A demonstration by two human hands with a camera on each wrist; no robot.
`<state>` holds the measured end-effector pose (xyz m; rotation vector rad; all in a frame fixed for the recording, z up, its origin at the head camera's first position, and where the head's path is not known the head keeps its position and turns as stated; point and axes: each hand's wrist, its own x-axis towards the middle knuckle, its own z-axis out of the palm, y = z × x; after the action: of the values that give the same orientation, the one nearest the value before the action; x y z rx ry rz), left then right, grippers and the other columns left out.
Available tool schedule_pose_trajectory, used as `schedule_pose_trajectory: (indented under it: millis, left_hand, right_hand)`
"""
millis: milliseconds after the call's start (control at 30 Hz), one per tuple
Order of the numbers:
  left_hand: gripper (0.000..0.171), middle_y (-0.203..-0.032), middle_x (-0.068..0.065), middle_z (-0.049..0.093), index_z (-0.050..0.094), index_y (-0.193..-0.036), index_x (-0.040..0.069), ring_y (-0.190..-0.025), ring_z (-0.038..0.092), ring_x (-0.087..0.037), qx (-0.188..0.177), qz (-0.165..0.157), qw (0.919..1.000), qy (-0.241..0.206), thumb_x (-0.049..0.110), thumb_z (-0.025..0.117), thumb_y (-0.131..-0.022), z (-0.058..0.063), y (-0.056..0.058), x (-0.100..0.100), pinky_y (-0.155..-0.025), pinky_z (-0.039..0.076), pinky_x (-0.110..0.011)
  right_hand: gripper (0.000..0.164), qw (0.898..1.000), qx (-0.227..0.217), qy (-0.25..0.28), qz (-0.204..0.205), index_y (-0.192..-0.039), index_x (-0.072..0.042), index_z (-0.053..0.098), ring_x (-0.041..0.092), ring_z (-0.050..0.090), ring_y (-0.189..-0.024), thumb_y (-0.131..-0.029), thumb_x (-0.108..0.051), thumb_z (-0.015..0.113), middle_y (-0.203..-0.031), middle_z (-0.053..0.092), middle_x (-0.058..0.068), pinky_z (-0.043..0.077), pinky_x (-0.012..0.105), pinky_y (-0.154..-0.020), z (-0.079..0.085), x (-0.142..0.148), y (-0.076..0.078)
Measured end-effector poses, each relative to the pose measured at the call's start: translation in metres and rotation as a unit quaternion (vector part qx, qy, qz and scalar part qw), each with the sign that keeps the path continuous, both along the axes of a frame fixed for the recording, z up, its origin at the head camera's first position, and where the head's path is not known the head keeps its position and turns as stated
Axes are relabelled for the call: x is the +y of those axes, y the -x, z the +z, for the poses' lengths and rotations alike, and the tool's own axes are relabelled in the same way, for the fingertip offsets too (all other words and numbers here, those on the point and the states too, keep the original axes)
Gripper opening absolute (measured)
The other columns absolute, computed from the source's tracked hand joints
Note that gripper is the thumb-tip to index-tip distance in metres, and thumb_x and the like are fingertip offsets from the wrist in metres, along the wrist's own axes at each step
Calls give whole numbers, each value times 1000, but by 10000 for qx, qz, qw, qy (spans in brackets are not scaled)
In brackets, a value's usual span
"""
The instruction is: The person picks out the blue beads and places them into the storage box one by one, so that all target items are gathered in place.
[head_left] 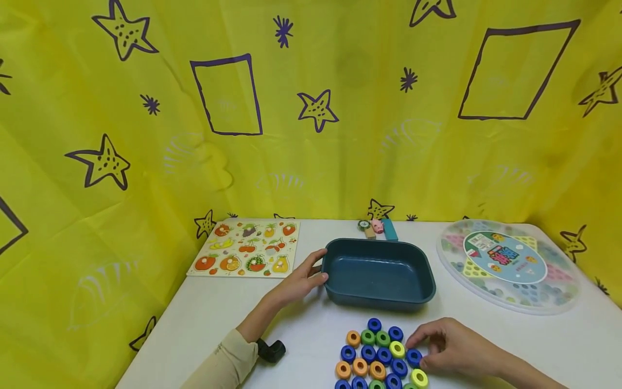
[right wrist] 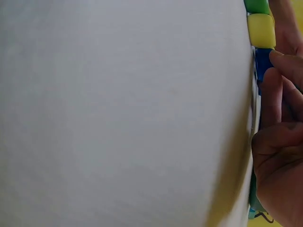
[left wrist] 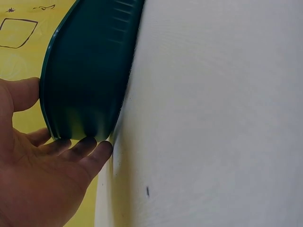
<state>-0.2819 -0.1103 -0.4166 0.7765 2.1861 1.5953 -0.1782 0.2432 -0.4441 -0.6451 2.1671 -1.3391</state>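
Observation:
In the head view, my left hand holds the left end of a dark teal plastic tub. The left wrist view shows the thumb against the rim and the other fingertips on the outside of the tub. My right hand pinches a blue ring bead between thumb and index finger, at the right edge of a cluster of beads. Up close, that blue bead is beside a yellow bead. Orange beads and green beads lie among the blue and yellow ones.
Behind the tub sit small toys, among them a pink pig. A fruit puzzle board lies at the back left, and a round, clear-packed game board at the right. A black object is by my left sleeve.

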Motion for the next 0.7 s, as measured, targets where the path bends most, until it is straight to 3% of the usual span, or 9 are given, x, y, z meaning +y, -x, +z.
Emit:
schedule_pose_trajectory:
  millis: [67,200,300,400,533,700]
  left_hand:
    - [61,-153,-10,13,16,-148,11,-132,29,-35,23,41,10000,82,15,49,-97,1,-1,0,-101,34,-45]
    - [60,-152,-11,14,17,-148,10,-132,29,-35,63,83,9998,161,14,49,-97,3,-1,0,-101,34,-45]
    - [59,-152,-13,14,18,-148,8,-132,29,-38,62,59,9999,97,12,49,-97,4,0,1,-101,34,-45]
    - [60,-152,-11,14,18,-148,10,-132,29,-37,54,108,9999,115,12,50,-97,-4,5,1,-101,33,-46]
    - [61,-153,-6,15,19,-148,18,-132,30,-33,99,252,9994,231,18,51,-97,-19,12,1,-101,33,-46]
    - [60,-152,0,16,20,-147,28,-132,31,-30,155,263,9991,280,28,51,-96,-24,14,-1,-101,33,-46]
  right_hand:
    - [25,10000,93,23,22,-105,-13,69,7,51,-56,-80,-15,72,-81,64,5,42,21,-48,5,2,4]
    - [25,9966,730,345,167,-108,-8,67,12,54,-59,-83,-10,69,-91,66,5,45,25,-51,27,2,14]
    - [27,9904,1304,447,36,-110,-7,66,16,56,-64,-83,-9,69,-94,66,4,48,28,-54,48,-5,26]
    - [27,9854,1577,614,-197,-110,-8,65,18,58,-68,-83,-10,70,-89,66,8,49,29,-56,60,-17,44]
    - [26,9823,1624,809,-477,-109,-10,67,22,59,-75,-83,-15,71,-92,66,10,51,31,-63,59,-42,71]
    - [27,9831,1563,782,-540,-109,-13,67,23,58,-86,-84,-20,71,-99,66,5,52,33,-72,41,-75,102]
